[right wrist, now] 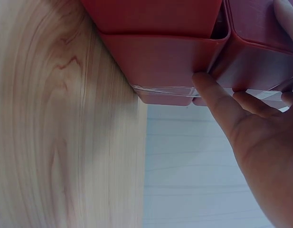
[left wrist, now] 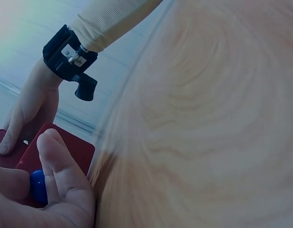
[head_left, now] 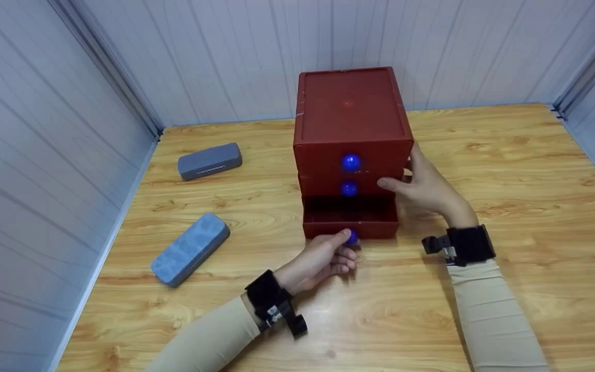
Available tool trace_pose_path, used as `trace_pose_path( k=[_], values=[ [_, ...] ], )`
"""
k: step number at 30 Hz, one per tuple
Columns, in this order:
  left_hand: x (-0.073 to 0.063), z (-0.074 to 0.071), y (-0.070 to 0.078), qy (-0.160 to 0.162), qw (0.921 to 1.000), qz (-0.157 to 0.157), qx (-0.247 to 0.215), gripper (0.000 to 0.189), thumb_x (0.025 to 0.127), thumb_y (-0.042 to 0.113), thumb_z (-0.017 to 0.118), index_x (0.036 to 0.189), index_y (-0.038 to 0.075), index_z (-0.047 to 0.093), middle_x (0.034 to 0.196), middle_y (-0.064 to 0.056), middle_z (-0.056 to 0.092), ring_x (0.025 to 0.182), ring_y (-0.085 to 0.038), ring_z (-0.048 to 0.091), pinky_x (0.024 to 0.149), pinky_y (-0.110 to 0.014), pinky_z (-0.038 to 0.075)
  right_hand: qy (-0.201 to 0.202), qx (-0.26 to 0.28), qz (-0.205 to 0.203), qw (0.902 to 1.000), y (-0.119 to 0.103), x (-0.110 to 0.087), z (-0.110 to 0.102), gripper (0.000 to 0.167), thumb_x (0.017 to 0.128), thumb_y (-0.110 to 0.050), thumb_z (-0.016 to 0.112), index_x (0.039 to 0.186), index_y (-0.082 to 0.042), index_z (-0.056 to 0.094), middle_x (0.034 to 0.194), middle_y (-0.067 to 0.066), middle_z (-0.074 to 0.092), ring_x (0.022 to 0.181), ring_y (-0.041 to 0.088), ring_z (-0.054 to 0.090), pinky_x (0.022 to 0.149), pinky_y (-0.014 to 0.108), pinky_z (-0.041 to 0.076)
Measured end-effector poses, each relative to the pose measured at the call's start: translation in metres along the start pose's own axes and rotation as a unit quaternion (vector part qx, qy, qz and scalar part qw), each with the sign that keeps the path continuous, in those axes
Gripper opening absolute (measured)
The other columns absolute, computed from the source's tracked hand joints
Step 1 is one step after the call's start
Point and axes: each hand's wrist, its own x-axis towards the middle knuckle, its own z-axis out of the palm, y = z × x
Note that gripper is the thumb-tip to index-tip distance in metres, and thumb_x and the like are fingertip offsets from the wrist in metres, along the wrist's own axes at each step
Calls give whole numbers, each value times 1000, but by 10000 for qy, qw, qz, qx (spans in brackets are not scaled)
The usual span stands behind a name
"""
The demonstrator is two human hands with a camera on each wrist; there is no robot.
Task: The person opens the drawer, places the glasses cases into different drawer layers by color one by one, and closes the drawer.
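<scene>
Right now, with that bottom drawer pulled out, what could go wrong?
The round, lowest blue knob might slip from the left hand's grip, which only pinches it. Pulled much further, the open bottom drawer could come out of the red three-drawer chest. And if the right hand, spread against the chest's side and front, eased off, the chest might slide.

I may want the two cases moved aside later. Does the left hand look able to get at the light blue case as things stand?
Probably yes: nothing stands between the left hand and the light blue case, though it pinches the bottom blue knob and would first have to let go.
</scene>
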Motion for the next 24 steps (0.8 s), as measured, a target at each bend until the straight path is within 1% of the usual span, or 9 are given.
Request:
trace_pose_path(
  k=[5,9,14,18,21,24],
  values=[
    [-5,1,-3,14,10000,3,81,44,112,34,55,122,-8,68,77,0,67,65,-8,66,61,-18,55,-3,-26,-14,10000,-1,0,0,95,99,-20,79,169,-27,15,161,11,39,142,38,47,109,56,50],
    [-9,3,-6,25,9999,-40,101,44,112,34,56,121,-7,69,77,1,67,65,-8,65,60,-18,55,-26,-1,-82,10000,0,0,0,95,99,-19,78,169,-27,15,161,11,39,141,38,47,108,53,52],
    [-13,4,-9,71,9999,-72,106,44,112,34,56,118,-7,70,77,1,67,64,-7,65,60,-18,55,-53,57,-75,9999,0,1,0,93,99,-18,78,169,-27,16,161,9,39,141,37,47,107,49,53],
    [-16,4,-11,76,9999,-99,117,42,111,34,57,116,-5,70,76,1,67,64,-7,64,60,-18,55,-55,78,-64,9999,-1,1,0,93,99,-19,78,169,-27,17,161,9,39,142,37,47,108,49,53],
    [-18,5,-12,76,9998,-119,158,40,111,35,57,112,-4,69,77,0,67,65,-8,64,61,-18,55,-63,101,-106,9999,0,1,0,92,99,-18,78,169,-28,17,160,8,40,142,37,47,108,48,53],
    [-21,6,-12,75,9998,-120,166,40,111,35,57,112,-4,69,77,1,67,65,-8,64,61,-18,55,-73,108,-154,9998,1,0,0,92,99,-18,77,169,-27,17,159,8,41,141,36,49,107,46,53]
  ],
)
